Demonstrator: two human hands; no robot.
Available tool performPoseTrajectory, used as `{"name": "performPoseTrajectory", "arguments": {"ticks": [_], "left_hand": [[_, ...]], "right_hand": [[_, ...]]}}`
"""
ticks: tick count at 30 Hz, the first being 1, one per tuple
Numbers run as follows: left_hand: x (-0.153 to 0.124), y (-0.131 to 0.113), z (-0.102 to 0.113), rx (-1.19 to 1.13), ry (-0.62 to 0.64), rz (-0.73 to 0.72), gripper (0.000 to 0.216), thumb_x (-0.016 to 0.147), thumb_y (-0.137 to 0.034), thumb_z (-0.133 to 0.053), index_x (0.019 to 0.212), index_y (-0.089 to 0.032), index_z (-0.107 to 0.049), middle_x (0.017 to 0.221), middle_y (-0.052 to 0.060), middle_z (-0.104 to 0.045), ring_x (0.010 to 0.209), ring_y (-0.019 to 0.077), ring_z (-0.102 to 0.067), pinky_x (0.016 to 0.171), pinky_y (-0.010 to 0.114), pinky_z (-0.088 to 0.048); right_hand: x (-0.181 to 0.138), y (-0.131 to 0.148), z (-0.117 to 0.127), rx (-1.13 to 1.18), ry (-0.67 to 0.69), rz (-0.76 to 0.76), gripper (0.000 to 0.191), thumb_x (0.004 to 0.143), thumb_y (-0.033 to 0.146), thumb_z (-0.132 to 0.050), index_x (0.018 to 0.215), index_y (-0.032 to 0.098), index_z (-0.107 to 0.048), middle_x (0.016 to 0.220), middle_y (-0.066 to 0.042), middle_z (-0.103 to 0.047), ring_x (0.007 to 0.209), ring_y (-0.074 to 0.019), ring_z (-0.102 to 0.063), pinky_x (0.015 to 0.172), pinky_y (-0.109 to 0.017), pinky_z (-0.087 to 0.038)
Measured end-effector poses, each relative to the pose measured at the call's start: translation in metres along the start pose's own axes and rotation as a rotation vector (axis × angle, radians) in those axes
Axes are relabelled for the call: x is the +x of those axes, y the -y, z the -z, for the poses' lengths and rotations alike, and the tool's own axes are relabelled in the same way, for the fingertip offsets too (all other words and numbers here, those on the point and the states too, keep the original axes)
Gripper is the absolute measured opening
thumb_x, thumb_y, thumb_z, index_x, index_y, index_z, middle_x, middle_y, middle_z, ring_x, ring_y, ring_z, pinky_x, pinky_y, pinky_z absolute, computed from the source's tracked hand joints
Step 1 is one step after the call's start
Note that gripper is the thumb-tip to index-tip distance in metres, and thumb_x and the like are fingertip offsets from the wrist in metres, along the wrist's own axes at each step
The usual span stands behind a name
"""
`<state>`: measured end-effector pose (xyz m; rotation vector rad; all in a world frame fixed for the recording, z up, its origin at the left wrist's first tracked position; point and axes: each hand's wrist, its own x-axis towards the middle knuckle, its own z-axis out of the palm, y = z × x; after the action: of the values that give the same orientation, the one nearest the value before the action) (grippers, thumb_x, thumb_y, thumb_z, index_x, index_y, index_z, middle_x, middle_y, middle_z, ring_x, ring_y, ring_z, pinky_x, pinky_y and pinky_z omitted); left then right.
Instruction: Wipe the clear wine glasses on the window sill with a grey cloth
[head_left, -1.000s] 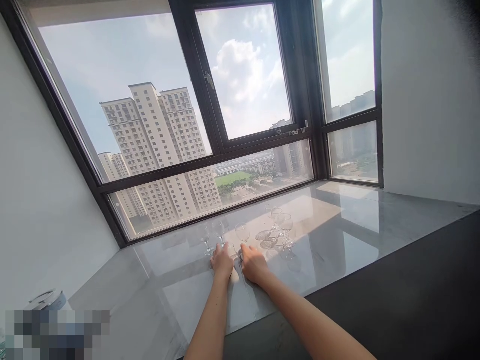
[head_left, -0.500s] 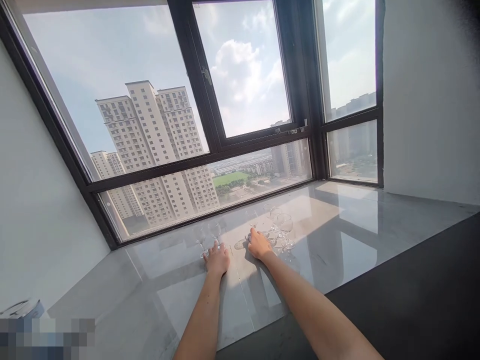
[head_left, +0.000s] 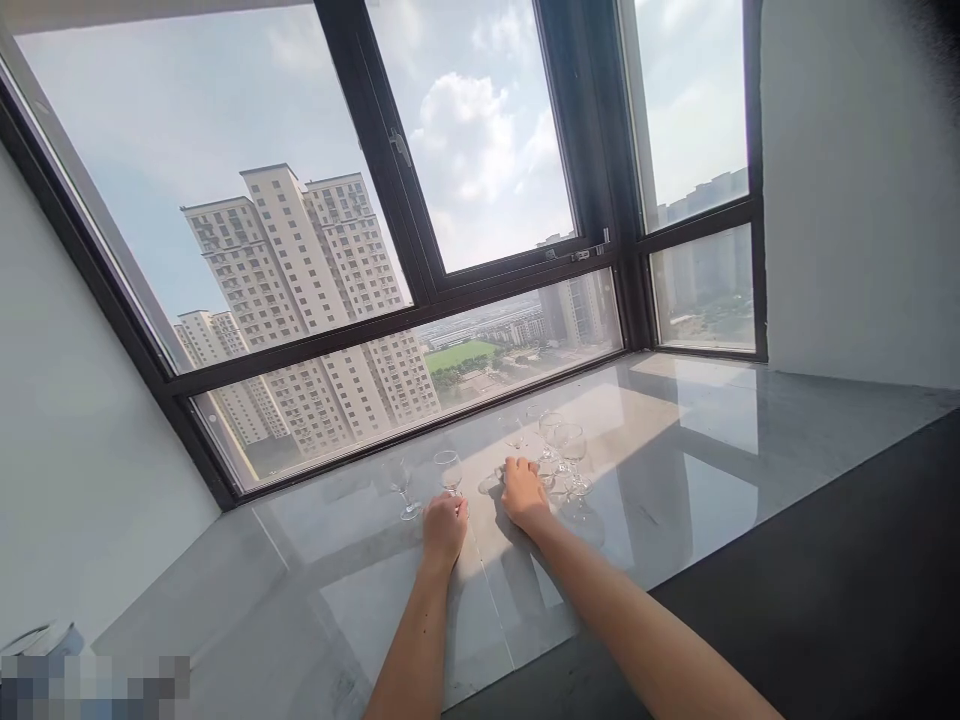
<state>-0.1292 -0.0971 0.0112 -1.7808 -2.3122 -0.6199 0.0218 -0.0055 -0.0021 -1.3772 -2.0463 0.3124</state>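
Observation:
My left hand (head_left: pixel 445 528) is closed around the lower part of a clear wine glass (head_left: pixel 448 466), which stands upright on the glossy sill. Just left of it is another stemmed glass (head_left: pixel 406 492), untouched. My right hand (head_left: pixel 524 490) has its fingers curled together at the stem of a faint, clear wine glass (head_left: pixel 514 432); the fingers hide its lower part. Close to the right of that hand stand several more clear glasses, among them a round-bowled wine glass (head_left: pixel 571 444). Their thin outlines partly overlap in the sunlight.
The grey stone sill (head_left: pixel 360 600) runs beneath a dark window frame (head_left: pixel 315 350), with its front edge dropping to a dark face (head_left: pixel 787 570). White walls close both sides. A white and blue container (head_left: pixel 52 640) sits at the lower left, partly blurred out.
My left hand has gone from spread fingers to closed on the wine glass, and both have shifted slightly right. My right hand and the glass at it have moved a little right.

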Motion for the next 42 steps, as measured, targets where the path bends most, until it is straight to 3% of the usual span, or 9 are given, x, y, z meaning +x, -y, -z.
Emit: {"name": "performPoseTrajectory", "arguments": {"ticks": [6,9,12,15,24,33,39,42], "left_hand": [[0.0,-0.001,0.002,-0.186,-0.129,-0.112,0.026,0.092,-0.014,-0.045,0.09,-0.021,-0.069,0.096,0.005,-0.071,0.095,0.019,-0.063,0.088,0.03,-0.044],[-0.003,0.001,0.0,-0.225,-0.173,-0.059,0.027,0.088,-0.007,-0.041,0.089,-0.022,-0.064,0.095,0.004,-0.07,0.091,0.0182,-0.065,0.083,0.029,-0.045],[-0.006,0.001,-0.002,-0.229,-0.188,0.026,0.025,0.09,-0.008,-0.041,0.102,-0.022,-0.058,0.092,0.003,-0.07,0.087,0.018,-0.066,0.077,0.027,-0.044],[-0.009,-0.002,-0.003,-0.184,-0.171,-0.012,0.029,0.091,-0.008,-0.042,0.114,-0.022,-0.054,0.09,0.002,-0.07,0.089,0.0178,-0.066,0.076,0.026,-0.042],[-0.025,-0.016,0.004,0.074,-0.215,-0.218,0.023,0.089,-0.014,-0.048,0.086,-0.02,-0.07,0.083,0.005,-0.068,0.084,0.0219,-0.06,0.078,0.031,-0.039],[-0.033,-0.014,0.008,0.071,-0.291,-0.171,0.026,0.084,-0.011,-0.052,0.081,-0.024,-0.075,0.087,0.004,-0.069,0.094,0.0241,-0.058,0.087,0.036,-0.038],[-0.03,-0.013,0.005,-0.098,-0.253,-0.123,0.025,0.083,-0.009,-0.051,0.081,-0.023,-0.072,0.09,0.004,-0.071,0.096,0.0236,-0.058,0.088,0.035,-0.04],[-0.029,-0.012,0.004,-0.167,-0.246,-0.1,0.022,0.081,-0.009,-0.051,0.078,-0.022,-0.068,0.092,0.004,-0.071,0.095,0.0229,-0.059,0.087,0.034,-0.042]], "right_hand": [[-0.045,0.005,0.011,0.014,0.01,0.118,0.051,0.073,0.008,-0.057,0.123,0.015,-0.055,0.119,-0.015,-0.06,0.111,-0.0289,-0.051,0.094,-0.036,-0.04],[-0.063,0.005,0.016,0.042,0.031,0.183,0.053,0.073,0.009,-0.054,0.125,0.016,-0.054,0.12,-0.013,-0.06,0.111,-0.0273,-0.051,0.092,-0.034,-0.041],[-0.074,0.004,0.02,0.065,0.045,0.226,0.058,0.072,0.006,-0.051,0.129,0.016,-0.051,0.124,-0.012,-0.059,0.114,-0.0266,-0.05,0.092,-0.034,-0.041],[-0.079,0.004,0.022,0.1,0.041,0.264,0.063,0.07,0.0,-0.046,0.13,0.017,-0.048,0.123,-0.01,-0.059,0.112,-0.0249,-0.049,0.092,-0.033,-0.04],[-0.079,0.014,0.024,0.211,-0.214,0.429,0.06,0.065,-0.008,-0.044,0.118,0.019,-0.05,0.108,-0.008,-0.058,0.101,-0.0254,-0.045,0.088,-0.037,-0.04],[-0.071,0.009,0.028,0.436,-0.399,0.266,0.06,0.066,-0.008,-0.034,0.118,0.02,-0.045,0.109,-0.009,-0.056,0.1,-0.025,-0.047,0.089,-0.041,-0.042],[-0.062,-0.002,0.02,0.624,-0.358,0.041,0.062,0.063,-0.005,-0.039,0.118,0.025,-0.042,0.105,-0.007,-0.057,0.104,-0.0252,-0.052,0.09,-0.038,-0.044],[-0.06,-0.004,0.017,0.625,-0.284,0.011,0.062,0.061,-0.003,-0.04,0.117,0.025,-0.041,0.106,-0.007,-0.057,0.106,-0.0258,-0.052,0.091,-0.039,-0.043]]}}
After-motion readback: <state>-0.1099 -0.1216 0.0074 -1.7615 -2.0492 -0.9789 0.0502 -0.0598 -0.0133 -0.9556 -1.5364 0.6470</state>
